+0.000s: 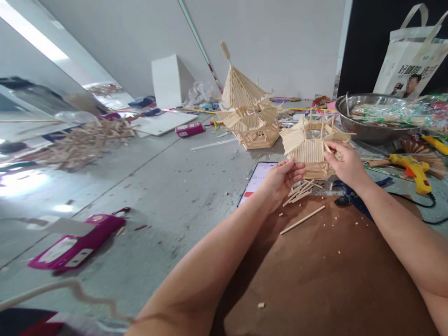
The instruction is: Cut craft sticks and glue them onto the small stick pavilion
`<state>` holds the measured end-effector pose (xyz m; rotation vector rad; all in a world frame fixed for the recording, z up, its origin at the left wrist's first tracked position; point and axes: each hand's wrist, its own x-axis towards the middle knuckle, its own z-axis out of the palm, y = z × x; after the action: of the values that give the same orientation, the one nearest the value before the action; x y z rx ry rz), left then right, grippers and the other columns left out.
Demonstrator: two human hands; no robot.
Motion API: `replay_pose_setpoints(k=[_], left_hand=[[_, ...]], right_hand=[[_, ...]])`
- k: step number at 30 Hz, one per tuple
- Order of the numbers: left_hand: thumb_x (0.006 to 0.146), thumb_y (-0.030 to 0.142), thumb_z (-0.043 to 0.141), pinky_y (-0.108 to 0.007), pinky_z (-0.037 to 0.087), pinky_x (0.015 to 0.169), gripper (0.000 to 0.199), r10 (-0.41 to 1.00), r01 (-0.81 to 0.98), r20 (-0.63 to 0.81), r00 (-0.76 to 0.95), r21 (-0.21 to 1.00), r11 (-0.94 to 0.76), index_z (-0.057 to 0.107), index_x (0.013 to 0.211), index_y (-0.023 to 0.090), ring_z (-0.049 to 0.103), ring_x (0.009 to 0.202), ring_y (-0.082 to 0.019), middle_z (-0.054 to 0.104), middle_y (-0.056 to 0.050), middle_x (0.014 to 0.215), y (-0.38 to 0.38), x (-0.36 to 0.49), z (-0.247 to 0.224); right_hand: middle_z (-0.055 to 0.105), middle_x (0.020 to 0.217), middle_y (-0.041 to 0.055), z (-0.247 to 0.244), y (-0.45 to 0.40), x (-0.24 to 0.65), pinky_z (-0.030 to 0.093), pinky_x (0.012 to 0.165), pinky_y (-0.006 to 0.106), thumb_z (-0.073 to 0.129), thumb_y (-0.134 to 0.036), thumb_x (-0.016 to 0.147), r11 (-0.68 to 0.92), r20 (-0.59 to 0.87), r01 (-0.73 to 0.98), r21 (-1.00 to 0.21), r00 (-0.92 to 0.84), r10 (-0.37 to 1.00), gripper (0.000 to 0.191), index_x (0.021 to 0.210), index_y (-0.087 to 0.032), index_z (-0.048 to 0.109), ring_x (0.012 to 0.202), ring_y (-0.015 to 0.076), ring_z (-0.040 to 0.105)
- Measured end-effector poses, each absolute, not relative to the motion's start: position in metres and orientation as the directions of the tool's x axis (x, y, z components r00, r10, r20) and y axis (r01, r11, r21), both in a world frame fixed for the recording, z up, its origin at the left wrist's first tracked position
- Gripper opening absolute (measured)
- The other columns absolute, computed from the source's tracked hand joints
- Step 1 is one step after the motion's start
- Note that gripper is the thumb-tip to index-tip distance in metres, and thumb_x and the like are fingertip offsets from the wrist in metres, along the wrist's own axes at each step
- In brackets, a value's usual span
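A small pavilion of pale wooden sticks (310, 149) stands between my hands, with slatted roof panels around it and short posts on top. My left hand (283, 178) is at its lower left, fingers curled; what they hold, if anything, is too small to tell. At the right of the front panel, my right hand (341, 161) pinches at the panel's edge with thumb and forefinger. Loose sticks (298, 192) lie just below the model, and a single stick (303, 220) rests on the brown cloth (315, 270).
A taller stick pagoda (247, 112) stands behind. A phone (257, 179) lies beside my left hand. Blue pliers (353, 196), a yellow glue gun (413, 170) and a metal bowl (367, 133) are on the right. Purple devices (80, 242) and piled sticks (84, 144) lie left.
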<state>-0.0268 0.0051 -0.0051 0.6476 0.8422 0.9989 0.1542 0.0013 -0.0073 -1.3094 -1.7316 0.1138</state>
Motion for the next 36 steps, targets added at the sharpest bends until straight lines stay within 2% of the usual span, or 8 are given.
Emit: replay_pose_setpoints(k=[36], left_hand=[[0.086,0.014,0.043,-0.015,0.049,0.047,0.023,0.917,-0.433,-0.299,0.263,0.814,0.389,0.054,0.066,0.010,0.060,0.047,-0.007,0.065,-0.003,0.059,0.0041,-0.0264,-0.0032]], right_hand=[[0.066,0.097,0.0074,-0.0073,0.0014,0.1542,0.041,0.086,0.041,0.049,-0.029,0.075,0.432,0.610,0.702,-0.567,0.005,0.793,0.029,0.098,-0.019,0.063,0.094,0.0222,0.057]])
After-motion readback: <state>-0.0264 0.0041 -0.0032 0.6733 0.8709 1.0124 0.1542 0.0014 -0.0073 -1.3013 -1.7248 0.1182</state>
